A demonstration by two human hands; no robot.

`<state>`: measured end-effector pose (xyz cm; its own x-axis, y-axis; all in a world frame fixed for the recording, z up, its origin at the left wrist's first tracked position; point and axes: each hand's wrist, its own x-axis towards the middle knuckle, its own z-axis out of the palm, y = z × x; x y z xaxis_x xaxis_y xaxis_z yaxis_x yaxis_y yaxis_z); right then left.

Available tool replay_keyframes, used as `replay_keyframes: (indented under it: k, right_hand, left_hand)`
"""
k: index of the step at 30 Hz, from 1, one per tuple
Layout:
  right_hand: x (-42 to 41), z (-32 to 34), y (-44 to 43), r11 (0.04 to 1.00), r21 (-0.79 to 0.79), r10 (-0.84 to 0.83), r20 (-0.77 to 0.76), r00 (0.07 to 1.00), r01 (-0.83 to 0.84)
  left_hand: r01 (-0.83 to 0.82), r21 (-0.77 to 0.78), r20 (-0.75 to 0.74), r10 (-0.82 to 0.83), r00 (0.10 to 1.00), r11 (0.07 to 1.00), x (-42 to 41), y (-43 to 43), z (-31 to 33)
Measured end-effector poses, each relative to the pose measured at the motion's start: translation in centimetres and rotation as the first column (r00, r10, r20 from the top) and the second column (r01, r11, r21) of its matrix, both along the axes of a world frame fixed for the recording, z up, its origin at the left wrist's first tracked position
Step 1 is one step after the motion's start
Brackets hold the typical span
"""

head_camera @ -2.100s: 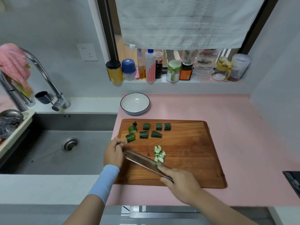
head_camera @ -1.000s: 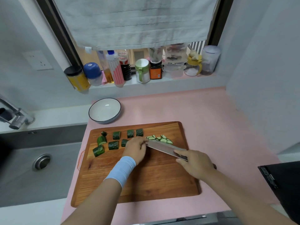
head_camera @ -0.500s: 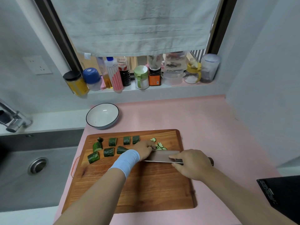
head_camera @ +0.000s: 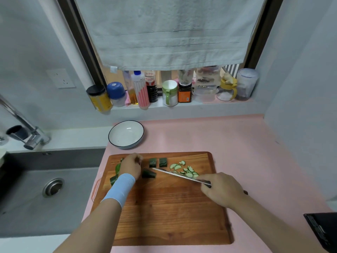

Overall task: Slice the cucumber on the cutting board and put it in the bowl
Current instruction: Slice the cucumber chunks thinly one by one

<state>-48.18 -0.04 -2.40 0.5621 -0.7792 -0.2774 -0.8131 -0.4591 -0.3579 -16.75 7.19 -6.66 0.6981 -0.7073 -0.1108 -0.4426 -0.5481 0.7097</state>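
Now, left hand [head_camera: 130, 166] fingers curled over cucumber chunks [head_camera: 118, 168], grip hidden, right hand [head_camera: 221, 189] fingers gripping knife [head_camera: 179, 176]

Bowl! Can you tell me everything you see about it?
The bowl is round and shallow, white inside with a thin dark rim, and looks like glazed ceramic. It is empty and stands upright on the pink counter, just beyond the far left corner of the wooden cutting board. Nothing else touches it.
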Motion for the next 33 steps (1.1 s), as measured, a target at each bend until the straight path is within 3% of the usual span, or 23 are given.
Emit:
replay_keyframes:
  k: [3,6,9,14,17,24,33]
  right_hand:
    - [1.2,-0.6,0.8,0.992,0.085,-0.098,0.065,0.993,0.093]
    - [2.6,-0.7,1.4,0.980,0.134,-0.164,0.144,0.976,0.145]
    - [3.8,-0.7,2.2,0.977,0.156,-0.177,0.190,0.966,0.148]
    - [5.2,-0.8,4.0,0.969,0.190,-0.193,0.204,0.960,0.155]
    - [5.8,-0.9,5.6,0.965,0.221,-0.187,0.206,0.961,0.140]
    - [7.4,-1.6,9.8,0.965,0.224,-0.173,0.157,0.972,0.136]
    - [8.4,-2.1,12.5,0.979,0.202,-0.048,0.119,0.992,0.023]
  left_hand:
    - [0.199,0.134,0.137,-0.217,0.967,0.971,1.0,1.3,-2.2]
    - [0.383,0.352,0.326,-0.495,0.805,0.854,1.0,1.7,-3.7]
    - [0.466,0.394,0.363,-0.600,0.713,0.792,1.0,1.7,-4.6]
    - [0.526,0.291,0.384,-0.601,0.701,0.799,0.5,2.4,-5.4]
    - [0.535,0.231,0.340,-0.583,0.738,0.812,0.2,4.0,-5.7]
    - [0.425,0.017,0.199,-0.419,0.886,0.905,-0.7,9.7,-7.5]
    - [0.321,-0.051,0.188,-0.307,0.933,0.946,-3.1,13.4,-8.7]
